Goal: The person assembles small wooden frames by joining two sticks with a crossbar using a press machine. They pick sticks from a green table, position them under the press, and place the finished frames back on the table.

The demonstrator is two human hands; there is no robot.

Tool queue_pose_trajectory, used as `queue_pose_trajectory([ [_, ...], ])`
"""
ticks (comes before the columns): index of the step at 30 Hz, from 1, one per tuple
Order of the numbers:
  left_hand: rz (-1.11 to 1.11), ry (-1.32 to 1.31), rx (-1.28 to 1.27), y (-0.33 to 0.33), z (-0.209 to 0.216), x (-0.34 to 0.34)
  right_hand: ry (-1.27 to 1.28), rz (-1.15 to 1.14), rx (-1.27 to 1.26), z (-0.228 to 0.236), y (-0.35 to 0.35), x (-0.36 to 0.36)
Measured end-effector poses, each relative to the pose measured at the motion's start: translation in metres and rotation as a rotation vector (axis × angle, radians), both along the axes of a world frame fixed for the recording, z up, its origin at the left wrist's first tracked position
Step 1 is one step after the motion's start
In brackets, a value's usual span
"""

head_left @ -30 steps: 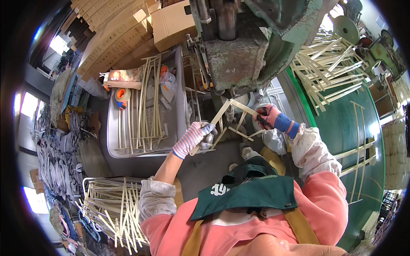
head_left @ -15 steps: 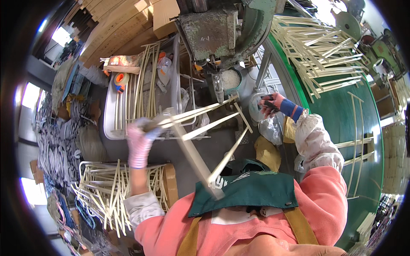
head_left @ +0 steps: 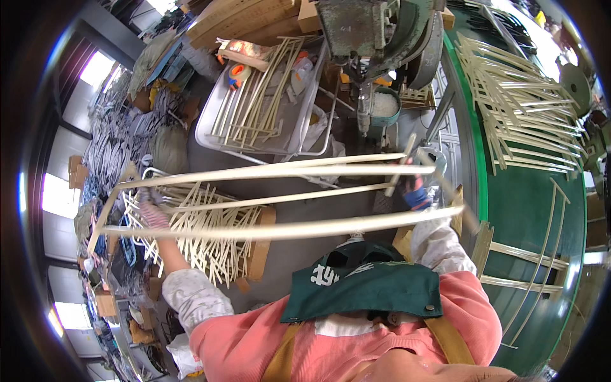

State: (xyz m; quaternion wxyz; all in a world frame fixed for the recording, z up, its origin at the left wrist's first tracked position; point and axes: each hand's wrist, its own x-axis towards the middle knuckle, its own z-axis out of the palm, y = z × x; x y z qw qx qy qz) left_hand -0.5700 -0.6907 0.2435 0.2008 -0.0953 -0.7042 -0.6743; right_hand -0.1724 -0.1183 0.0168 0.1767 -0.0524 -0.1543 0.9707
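A cream tubular frame (head_left: 280, 229), made of long rods joined by short crossbars at both ends, stretches level across in front of my body. My left hand (head_left: 151, 213), in a pink and white striped glove, is closed on it near its left end. At the other end my right hand (head_left: 415, 193), in a pink and blue glove, closes around the rods, its fingers partly hidden behind them. The rods nearest me are smeared by motion. Beyond the frame stands a worn green press machine (head_left: 350, 32), its narrow tool pointing down.
Behind the frame sits a white tray (head_left: 207, 124) with rods and an orange tape roll (head_left: 238, 75). Below my left hand lies a pile of cream rods (head_left: 216, 245) beside a cardboard box (head_left: 262, 245). On the right, a green table (head_left: 528, 197) carries heaped cream frames (head_left: 522, 95).
The frame has swung out from slanting before my chest to lying lengthwise across. My right hand, empty before, has come onto its right end. My left hand has moved further left. The view has shifted.
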Motion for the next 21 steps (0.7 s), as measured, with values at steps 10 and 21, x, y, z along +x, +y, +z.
queue_pose_trajectory([
  [10, -0.471, -0.515, -1.938, 0.047, -0.149, 0.127, -0.330, 0.096, 0.756, 0.158, -0.003, 0.016],
  [21, -1.790, -0.818, -0.449, 0.339, -0.078, 0.240, -0.789, 0.177, 1.161, 0.172, 0.013, -0.032],
])
